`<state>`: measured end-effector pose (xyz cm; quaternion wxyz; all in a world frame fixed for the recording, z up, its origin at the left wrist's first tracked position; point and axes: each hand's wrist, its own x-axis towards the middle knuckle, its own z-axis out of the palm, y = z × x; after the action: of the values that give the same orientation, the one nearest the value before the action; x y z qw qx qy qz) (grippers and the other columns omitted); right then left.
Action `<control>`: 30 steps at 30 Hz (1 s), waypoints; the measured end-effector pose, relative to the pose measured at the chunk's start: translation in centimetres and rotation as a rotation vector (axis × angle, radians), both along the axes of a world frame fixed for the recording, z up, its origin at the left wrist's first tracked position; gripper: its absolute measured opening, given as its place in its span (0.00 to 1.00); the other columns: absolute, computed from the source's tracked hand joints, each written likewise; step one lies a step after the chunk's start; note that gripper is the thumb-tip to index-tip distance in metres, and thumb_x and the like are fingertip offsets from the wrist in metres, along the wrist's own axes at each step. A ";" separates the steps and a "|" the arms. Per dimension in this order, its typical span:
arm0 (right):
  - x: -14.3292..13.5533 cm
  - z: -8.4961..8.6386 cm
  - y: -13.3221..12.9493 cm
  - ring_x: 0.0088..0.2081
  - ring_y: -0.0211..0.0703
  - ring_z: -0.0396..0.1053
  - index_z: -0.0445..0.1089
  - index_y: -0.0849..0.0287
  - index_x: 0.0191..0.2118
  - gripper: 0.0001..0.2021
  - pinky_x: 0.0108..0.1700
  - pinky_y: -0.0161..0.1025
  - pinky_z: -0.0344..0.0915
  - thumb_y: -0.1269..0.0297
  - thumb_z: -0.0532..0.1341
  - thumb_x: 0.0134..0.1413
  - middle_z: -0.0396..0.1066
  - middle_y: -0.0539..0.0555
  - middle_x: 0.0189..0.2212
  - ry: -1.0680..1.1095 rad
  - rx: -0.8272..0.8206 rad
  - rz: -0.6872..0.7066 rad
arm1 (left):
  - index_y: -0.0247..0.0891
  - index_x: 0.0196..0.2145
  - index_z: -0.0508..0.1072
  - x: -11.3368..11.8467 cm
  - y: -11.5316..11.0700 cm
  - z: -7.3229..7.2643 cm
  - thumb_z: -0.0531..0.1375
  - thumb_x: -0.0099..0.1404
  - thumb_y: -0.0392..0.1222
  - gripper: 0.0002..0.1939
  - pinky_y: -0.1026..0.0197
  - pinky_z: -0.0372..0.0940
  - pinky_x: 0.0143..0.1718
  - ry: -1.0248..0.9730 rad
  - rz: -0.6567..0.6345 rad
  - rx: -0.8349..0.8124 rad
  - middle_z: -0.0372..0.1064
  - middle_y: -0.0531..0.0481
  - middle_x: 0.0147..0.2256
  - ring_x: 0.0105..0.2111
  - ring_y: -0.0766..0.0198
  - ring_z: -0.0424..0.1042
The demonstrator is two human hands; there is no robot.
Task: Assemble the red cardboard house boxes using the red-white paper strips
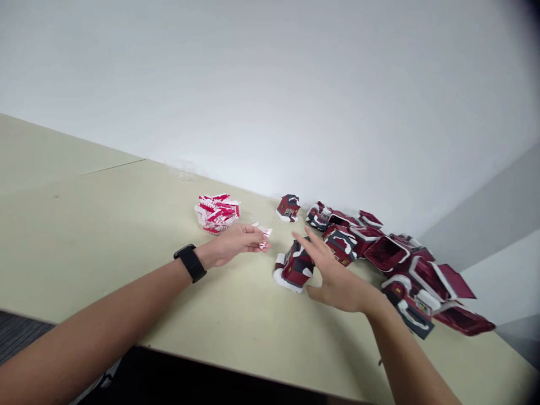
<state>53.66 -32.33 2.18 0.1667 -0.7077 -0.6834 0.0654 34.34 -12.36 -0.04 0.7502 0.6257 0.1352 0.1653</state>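
Left fingers (255, 239) pinch striped piece (266, 232); right fingers (317, 243) splayed near house (296, 271).

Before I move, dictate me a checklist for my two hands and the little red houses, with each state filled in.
1. Left hand grips the thin white piece with red marks: ok.
2. Right hand open, fingers spread: ok.
3. Right hand touching the dark-red house-shaped box with white snow trim: cannot tell, the fingers overlap it.
4. Pile of red-and-white flat pieces near the left hand: ok.
5. Every box in the jumbled group of dark-red house-shaped boxes closed: not ok, several gape open.
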 end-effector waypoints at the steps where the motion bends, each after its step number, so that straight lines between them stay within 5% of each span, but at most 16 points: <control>1: 0.1 0.0 -0.1 0.75 0.60 0.27 0.30 0.44 0.75 0.55 0.71 0.65 0.43 0.67 0.67 0.52 0.25 0.56 0.76 0.086 0.002 -0.027 | 0.36 0.32 0.78 0.0 -0.1 -0.1 0.72 0.55 0.51 0.16 0.51 0.63 0.61 -0.011 -0.018 -0.018 0.77 0.47 0.39 0.46 0.60 0.75; 4: 0.3 -0.7 0.2 0.75 0.60 0.37 0.25 0.50 0.75 0.63 0.73 0.60 0.42 0.57 0.72 0.47 0.33 0.61 0.75 0.337 0.032 -0.164 | 0.36 0.34 0.80 0.1 -0.1 -0.4 0.73 0.54 0.50 0.16 0.52 0.63 0.62 -0.026 -0.055 -0.045 0.77 0.47 0.39 0.46 0.61 0.74; 7: 0.6 -2.3 0.9 0.63 0.60 0.64 0.32 0.51 0.74 0.62 0.65 0.59 0.60 0.57 0.75 0.43 0.58 0.64 0.67 0.628 0.006 -0.260 | 0.36 0.34 0.81 0.1 -0.2 -0.4 0.73 0.54 0.48 0.14 0.55 0.63 0.62 -0.023 -0.058 -0.033 0.76 0.49 0.38 0.44 0.64 0.73; 9: 0.7 -3.2 1.1 0.54 0.56 0.72 0.40 0.51 0.72 0.58 0.59 0.56 0.67 0.58 0.76 0.40 0.67 0.60 0.58 0.788 0.028 -0.278 | 0.37 0.33 0.81 0.2 -0.6 -0.2 0.74 0.53 0.46 0.13 0.58 0.64 0.58 -0.004 -0.060 -0.024 0.76 0.50 0.37 0.41 0.67 0.72; 15: -0.3 -4.2 1.1 0.52 0.48 0.70 0.53 0.48 0.64 0.50 0.56 0.45 0.69 0.62 0.79 0.37 0.68 0.54 0.56 0.950 0.099 -0.166 | 0.34 0.38 0.82 0.8 -2.9 -0.2 0.76 0.49 0.46 0.20 0.59 0.68 0.52 0.023 -0.066 -0.149 0.78 0.46 0.40 0.40 0.66 0.75; 19: -1.3 -4.3 1.4 0.52 0.46 0.69 0.55 0.47 0.63 0.48 0.54 0.43 0.69 0.63 0.79 0.37 0.67 0.53 0.56 0.978 0.104 -0.094 | 0.33 0.33 0.81 1.4 -4.2 -0.7 0.78 0.45 0.46 0.20 0.58 0.70 0.50 0.041 0.008 -0.223 0.77 0.47 0.35 0.37 0.65 0.76; 30: -1.6 -4.3 1.4 0.50 0.47 0.70 0.58 0.47 0.62 0.46 0.52 0.45 0.70 0.64 0.80 0.37 0.68 0.54 0.54 1.018 0.150 -0.067 | 0.32 0.33 0.78 1.7 -4.2 -1.5 0.79 0.46 0.45 0.21 0.56 0.71 0.53 0.083 0.041 -0.310 0.79 0.45 0.37 0.37 0.63 0.78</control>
<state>52.06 -30.96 -2.10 0.5305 -0.5940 -0.4953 0.3469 36.02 -16.59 -1.53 0.8282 0.5058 0.2026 0.1316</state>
